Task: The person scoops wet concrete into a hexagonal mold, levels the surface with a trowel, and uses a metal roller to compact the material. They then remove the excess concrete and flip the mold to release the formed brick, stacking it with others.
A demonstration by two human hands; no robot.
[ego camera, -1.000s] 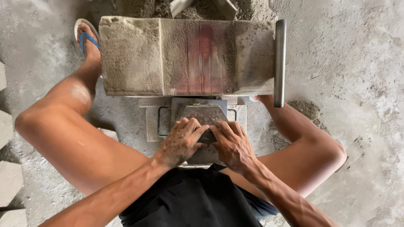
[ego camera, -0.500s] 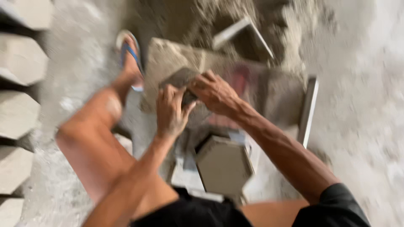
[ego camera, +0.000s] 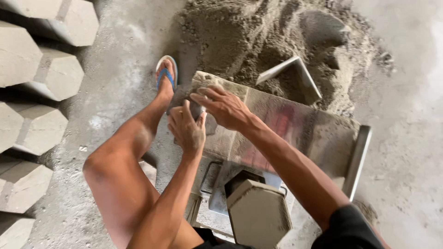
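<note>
My left hand (ego camera: 187, 131) and my right hand (ego camera: 224, 108) are together over the left end of a grey metal press table (ego camera: 300, 133). Between them they grip a small dark flat plate (ego camera: 207, 123), which is mostly hidden by the fingers. Below the hands a freshly formed grey hexagonal block (ego camera: 258, 214) stands raised out of the metal mould frame (ego camera: 210, 182) in front of me. My bare left leg (ego camera: 124, 170) stretches past the hands, and its foot wears a blue sandal (ego camera: 166, 76).
A heap of damp grey sand mix (ego camera: 249, 37) lies behind the table with a metal scoop box (ego camera: 290, 76) sunk in it. Rows of finished hexagonal blocks (ego camera: 27, 60) line the left side. A metal bar handle (ego camera: 359, 159) runs along the table's right edge.
Both hands lifted the dark plate off the mould and carried it up and left over the table end. The hexagonal block now stands exposed. The view has swung left.
</note>
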